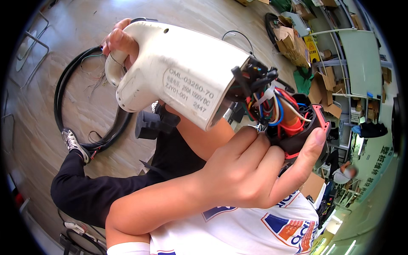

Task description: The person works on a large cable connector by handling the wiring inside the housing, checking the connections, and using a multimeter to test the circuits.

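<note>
A white EV charging gun housing [191, 63] with a printed label is held up in front of me, tilted. My right hand [121, 42] wraps its fingers around the looped handle at the far left end; part of that hand and its forearm lie behind the housing. From the housing's open right end comes a bundle of coloured wires [276, 108] bound with a white zip tie. They run into a black connector head [293, 144] with a red seal edge. My left hand [255, 174] grips this head between thumb and fingers. A black cap-like part [153, 124] shows below the housing.
A thick black cable [59, 97] curves across the floor beside my shoe [72, 142]. Metal chair legs [36, 55] stand at the left. Shelving [357, 55], cardboard boxes [293, 46] and a yellow sign [312, 49] are at the right. Another person [343, 173] sits farther off.
</note>
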### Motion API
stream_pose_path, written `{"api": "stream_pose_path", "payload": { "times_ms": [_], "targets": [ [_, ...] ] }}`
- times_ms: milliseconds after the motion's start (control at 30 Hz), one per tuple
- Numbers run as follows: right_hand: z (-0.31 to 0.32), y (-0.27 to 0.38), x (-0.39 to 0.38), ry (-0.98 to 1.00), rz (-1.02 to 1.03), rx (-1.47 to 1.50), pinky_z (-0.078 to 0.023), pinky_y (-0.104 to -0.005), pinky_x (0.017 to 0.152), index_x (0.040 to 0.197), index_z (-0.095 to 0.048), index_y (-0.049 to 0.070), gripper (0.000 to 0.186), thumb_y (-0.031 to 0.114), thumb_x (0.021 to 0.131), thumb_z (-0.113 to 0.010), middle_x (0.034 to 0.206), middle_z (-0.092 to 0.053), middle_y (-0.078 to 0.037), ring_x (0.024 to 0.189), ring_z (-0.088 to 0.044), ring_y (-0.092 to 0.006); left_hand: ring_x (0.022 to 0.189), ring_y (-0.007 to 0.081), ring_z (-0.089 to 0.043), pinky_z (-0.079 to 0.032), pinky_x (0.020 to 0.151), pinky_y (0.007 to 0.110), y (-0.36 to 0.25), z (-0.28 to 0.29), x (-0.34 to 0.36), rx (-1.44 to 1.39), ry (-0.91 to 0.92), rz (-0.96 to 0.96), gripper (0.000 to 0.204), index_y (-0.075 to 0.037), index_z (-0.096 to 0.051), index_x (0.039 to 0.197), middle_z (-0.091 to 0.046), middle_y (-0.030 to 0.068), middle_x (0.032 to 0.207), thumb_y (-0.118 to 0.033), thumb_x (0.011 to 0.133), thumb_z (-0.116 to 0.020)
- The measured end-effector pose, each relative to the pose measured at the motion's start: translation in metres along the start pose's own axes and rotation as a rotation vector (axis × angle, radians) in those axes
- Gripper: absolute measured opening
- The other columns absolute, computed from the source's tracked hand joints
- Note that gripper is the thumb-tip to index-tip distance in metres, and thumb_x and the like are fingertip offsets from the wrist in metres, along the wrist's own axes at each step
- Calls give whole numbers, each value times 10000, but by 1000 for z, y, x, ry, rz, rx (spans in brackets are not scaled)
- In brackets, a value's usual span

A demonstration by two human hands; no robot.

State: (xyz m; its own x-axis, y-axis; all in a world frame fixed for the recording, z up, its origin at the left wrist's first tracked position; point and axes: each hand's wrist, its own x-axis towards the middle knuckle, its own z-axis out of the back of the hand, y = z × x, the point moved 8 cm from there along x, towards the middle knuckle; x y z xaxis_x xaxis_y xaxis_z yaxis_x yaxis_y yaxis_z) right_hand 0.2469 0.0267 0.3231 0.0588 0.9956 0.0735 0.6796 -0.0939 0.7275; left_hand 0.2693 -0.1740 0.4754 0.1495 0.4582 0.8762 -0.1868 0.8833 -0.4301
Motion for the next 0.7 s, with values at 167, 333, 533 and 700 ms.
{"api": "stream_pose_path", "payload": {
  "times_ms": [167,333,533,700],
  "targets": [
    [-6,-4,4,18,-4,1,-528,-386,803,859,-622,94,406,417,829,-865,787,-630,-53,810,-639,-216,500,128,-353,-348,505,281,8,3,15,28,12,-2,612,49,-682,1276,-268,-26,584,-29,674,-614],
    [-9,-8,10,34,0,-15,-531,-389,798,859,-624,92,408,417,826,-868,785,-633,-55,808,-643,-219,484,128,-341,-330,494,289,13,4,30,89,-18,0,588,101,-669,1257,-290,-22,567,-60,695,-608],
    [-15,-1,8,-35,-64,-96,-546,-395,765,825,-637,93,452,485,808,-862,783,-648,-66,803,-656,-222,470,125,-334,-326,486,293,19,9,38,146,-88,-41,562,109,-678,1225,-295,-20,557,-71,696,-621],
    [-12,6,5,-39,-130,-331,-557,-386,716,736,-637,102,559,626,771,-829,793,-667,-73,815,-674,-210,464,124,-322,-316,472,293,35,29,58,6,-92,140,582,118,-681,1208,-285,-18,555,-63,659,-617]
  ]
}}
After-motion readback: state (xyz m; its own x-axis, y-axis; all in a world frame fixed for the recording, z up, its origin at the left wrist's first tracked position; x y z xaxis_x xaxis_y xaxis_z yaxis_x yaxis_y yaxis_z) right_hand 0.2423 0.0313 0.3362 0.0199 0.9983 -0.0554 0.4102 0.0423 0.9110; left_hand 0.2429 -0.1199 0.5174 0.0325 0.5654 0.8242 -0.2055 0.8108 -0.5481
